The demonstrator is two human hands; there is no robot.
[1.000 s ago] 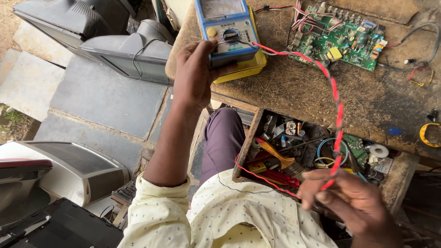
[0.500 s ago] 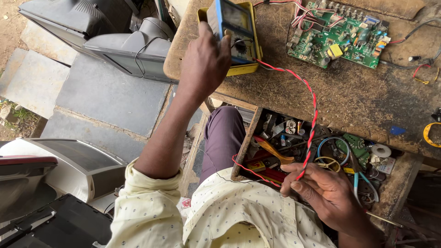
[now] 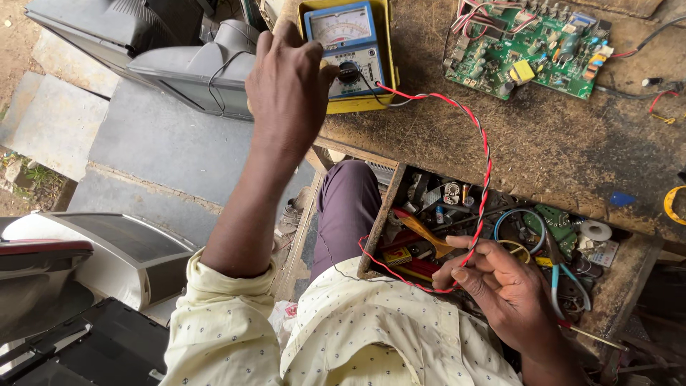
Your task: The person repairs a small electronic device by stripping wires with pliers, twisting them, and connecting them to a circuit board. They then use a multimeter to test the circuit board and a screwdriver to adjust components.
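Rough, dusty brown wood makes up the workbench (image 3: 543, 136), with an open drawer (image 3: 636, 279) of parts set under its near edge and grey television casings (image 3: 193, 64) on the ground beyond its left end. At the bench's far left corner sits an analog multimeter (image 3: 348, 50), a blue-faced meter in a yellow case with a pale needle scale at the top and a black round selector knob below it. The left hand (image 3: 286, 89) rests over the meter's left side, fingers curled, thumb and fingertips closed on or right beside the knob; the exact grip is hidden behind the knuckles. From the meter's lower right corner a twisted red-and-white test lead (image 3: 484, 154) loops across the bench, drops over the near edge and runs down into the drawer. There the right hand (image 3: 500, 286) pinches this lead between thumb and bent fingers, just above the clutter. A green circuit board (image 3: 529, 46) lies at the far edge of the bench, right of the meter and apart from it, carrying a yellow block component and coloured wire bundles. Inside the drawer, near the right hand, lie blue-handled pliers (image 3: 557, 286), a coil of blue wire (image 3: 518, 229) and a small yellow box (image 3: 396, 255). A small blue triangular chip (image 3: 622, 199) sits near the bench's near right edge.
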